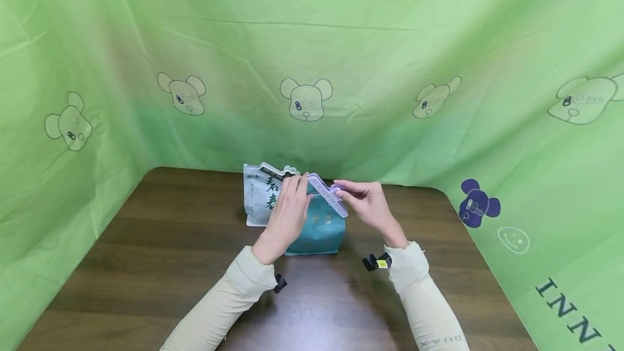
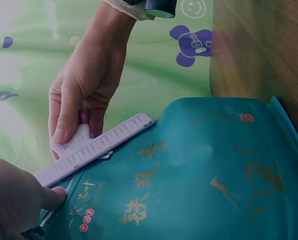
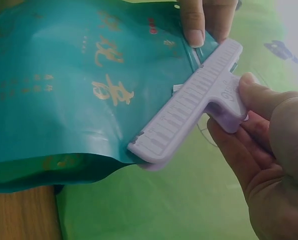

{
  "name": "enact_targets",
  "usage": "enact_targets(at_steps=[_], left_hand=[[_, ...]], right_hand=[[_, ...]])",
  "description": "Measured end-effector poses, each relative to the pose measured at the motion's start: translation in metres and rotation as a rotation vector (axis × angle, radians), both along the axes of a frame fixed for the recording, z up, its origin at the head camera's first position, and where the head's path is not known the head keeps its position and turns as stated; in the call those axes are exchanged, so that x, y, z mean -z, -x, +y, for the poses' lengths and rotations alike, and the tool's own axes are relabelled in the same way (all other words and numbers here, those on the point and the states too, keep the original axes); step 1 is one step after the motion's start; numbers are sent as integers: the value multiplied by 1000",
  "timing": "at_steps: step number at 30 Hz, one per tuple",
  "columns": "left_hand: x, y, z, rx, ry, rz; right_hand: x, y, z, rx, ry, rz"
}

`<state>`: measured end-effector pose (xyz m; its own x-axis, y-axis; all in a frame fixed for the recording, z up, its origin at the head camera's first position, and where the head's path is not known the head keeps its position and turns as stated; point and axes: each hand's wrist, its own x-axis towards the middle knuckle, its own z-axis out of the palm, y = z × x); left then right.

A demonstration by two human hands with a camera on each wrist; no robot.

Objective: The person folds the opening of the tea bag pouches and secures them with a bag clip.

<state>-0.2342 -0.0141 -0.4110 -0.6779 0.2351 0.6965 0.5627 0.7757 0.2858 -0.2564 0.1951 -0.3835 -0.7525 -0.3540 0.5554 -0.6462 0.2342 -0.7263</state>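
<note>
A teal tea bag (image 1: 319,238) with gold characters stands on the table. Across its top corner lies a pale purple sealing clip (image 1: 327,195), slanting down to the right, the bag's edge between its long bars in the right wrist view. My right hand (image 1: 366,203) pinches the clip's handle (image 3: 229,97) between thumb and fingers. With thumb and fingers, my left hand (image 1: 287,210) pinches the bag's top edge, close to the clip's upper end. In the left wrist view, the left thumb (image 2: 51,197) presses on the bag's front.
Behind and left of the teal bag stands a white bag (image 1: 256,199) with dark characters, a black-and-white clip (image 1: 273,171) on its top. Both stand on a brown wooden table (image 1: 185,232). Green printed cloth (image 1: 234,47) hangs around the table's back and sides.
</note>
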Motion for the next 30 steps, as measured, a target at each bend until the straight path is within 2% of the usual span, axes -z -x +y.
enact_targets(at_steps=[10, 13, 15, 18, 23, 30], left_hand=[[-1, 1, 1, 15, -20, -8], [-2, 0, 1, 25, -48, -24], [-3, 0, 1, 29, -57, -7], [-5, 0, 3, 28, -48, 47], [-6, -3, 7, 19, -21, 119], [-5, -5, 13, 33, -35, 164]], right_hand=[[4, -2, 0, 13, 39, -30], [12, 3, 1, 0, 34, 21], [18, 10, 1, -19, 17, 78], [27, 19, -1, -41, -83, 204], [22, 12, -7, -20, -323, 368], [19, 2, -4, 59, -465, 467]])
